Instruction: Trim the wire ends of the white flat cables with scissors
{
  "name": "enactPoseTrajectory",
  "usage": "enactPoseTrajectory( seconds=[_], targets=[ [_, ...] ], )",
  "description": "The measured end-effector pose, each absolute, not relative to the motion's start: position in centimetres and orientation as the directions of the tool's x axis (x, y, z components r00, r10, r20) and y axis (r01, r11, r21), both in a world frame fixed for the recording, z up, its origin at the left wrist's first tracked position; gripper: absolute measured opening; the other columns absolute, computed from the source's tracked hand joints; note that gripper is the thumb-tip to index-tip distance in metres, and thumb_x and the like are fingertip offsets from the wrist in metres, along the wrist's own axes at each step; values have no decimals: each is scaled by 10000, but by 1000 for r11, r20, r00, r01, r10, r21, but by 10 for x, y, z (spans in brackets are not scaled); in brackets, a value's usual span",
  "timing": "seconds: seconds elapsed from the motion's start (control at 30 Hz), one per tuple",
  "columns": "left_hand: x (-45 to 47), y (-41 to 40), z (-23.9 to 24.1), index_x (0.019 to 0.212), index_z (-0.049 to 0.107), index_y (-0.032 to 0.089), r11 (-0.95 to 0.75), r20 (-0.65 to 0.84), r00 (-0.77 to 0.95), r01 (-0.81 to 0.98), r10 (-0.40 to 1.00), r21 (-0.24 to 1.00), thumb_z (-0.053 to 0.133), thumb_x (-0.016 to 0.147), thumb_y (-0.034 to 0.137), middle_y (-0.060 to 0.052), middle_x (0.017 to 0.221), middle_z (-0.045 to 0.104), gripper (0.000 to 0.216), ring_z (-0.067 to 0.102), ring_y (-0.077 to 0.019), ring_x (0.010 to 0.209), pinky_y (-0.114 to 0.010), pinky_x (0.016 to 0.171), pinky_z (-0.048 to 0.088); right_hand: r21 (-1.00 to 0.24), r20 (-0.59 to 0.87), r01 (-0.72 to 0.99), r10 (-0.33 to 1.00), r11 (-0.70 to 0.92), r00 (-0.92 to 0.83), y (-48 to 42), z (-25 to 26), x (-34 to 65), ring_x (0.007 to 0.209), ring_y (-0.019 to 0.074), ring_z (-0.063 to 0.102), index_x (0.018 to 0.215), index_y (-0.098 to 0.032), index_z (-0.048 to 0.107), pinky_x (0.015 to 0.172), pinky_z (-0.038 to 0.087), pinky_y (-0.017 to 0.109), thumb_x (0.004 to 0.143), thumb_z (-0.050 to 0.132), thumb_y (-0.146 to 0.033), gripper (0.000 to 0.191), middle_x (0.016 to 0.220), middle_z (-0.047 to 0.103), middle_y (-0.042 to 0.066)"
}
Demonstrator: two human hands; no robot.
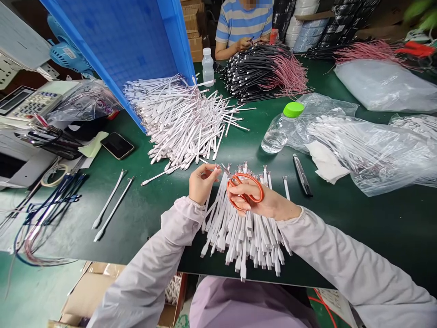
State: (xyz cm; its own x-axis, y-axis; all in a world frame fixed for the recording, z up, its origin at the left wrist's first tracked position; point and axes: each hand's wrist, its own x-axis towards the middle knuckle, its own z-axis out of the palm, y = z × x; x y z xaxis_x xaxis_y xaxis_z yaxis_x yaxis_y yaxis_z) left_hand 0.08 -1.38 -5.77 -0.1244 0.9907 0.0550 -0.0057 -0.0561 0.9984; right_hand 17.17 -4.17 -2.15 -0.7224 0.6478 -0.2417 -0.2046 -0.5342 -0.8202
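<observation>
My right hand (254,196) is wrapped round the orange handles of a pair of scissors (256,178), whose blades point left toward my other hand. My left hand (202,182) pinches the stripped-wire end of a white cable (216,169); most of that cable is hidden by my fingers. Beneath both hands lies a row of short white cables (235,232), plug ends toward me and frayed wire ends away. Past them a large heap of similar white cables (184,123) leans out of a tipped blue bin (126,41).
Two white cables (114,205) and a phone (117,145) lie to the left. On the right are a utility knife (302,175), a tissue (327,161), a green-capped bottle (276,134) and bagged cables (368,146). Across the table, a person (244,27) sits behind black cables (252,73).
</observation>
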Motion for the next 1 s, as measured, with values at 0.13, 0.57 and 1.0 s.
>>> enactPoseTrajectory(
  seconds=[0.13,0.57,1.0],
  targets=[
    [2,-15,-55,742,673,163,-63,61,-112,-8,992,998,784,642,352,-9,691,677,241,564,-89,537,-223,564,510,-676,-305,-269,593,-686,-745,-43,-24,167,396,44,356,573,-157,495,420,380,204,752,680,-293,291,494,405,-70],
    [3,-16,-54,698,656,166,-80,74,-113,-49,991,996,806,620,383,-25,727,693,275,577,-95,556,-224,555,502,-478,-299,-358,531,-802,-793,-41,-27,164,373,12,325,644,-128,555,396,345,163,748,716,-262,234,503,422,-83],
    [0,-16,-53,799,731,161,31,-31,-33,-9,999,999,769,661,433,-30,680,663,307,499,-73,457,-203,391,360,-893,64,416,965,170,-256,-27,-31,180,606,156,528,819,-189,615,583,396,286,842,573,-289,111,666,558,8]
  ],
)
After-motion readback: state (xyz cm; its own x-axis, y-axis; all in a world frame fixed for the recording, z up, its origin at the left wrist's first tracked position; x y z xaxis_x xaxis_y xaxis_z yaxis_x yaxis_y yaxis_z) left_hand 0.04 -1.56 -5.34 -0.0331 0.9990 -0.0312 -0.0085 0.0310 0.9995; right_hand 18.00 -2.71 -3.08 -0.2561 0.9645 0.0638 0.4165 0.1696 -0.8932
